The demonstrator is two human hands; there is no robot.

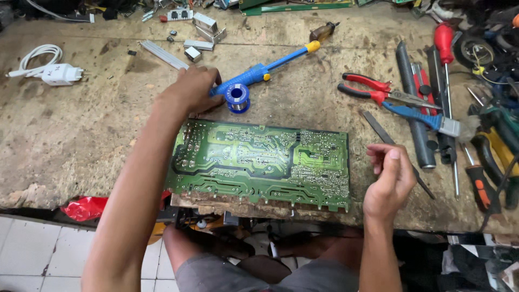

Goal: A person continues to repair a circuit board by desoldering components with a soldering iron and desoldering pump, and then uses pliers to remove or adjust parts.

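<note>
Close your left hand [192, 89] firmly on the blue desoldering pump [259, 70] behind the circuit board [259, 165], keeping your loosely curled, empty right hand [390, 181] at the workbench's [81, 140] near edge.

Electronics repair workshop. Evidence: worn, scarred wooden workbench [81, 140]; green circuit board [259, 162] solder-side up; blue desoldering pump [270, 65] and solder spool [237, 97]; red-handled pliers [373, 89], screwdrivers [446, 59] and loose components [203, 32] scattered around.

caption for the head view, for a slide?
Left hand on blue soldering tool beside solder spool; right hand hovers beside green circuit board on worn wooden workbench.
</note>
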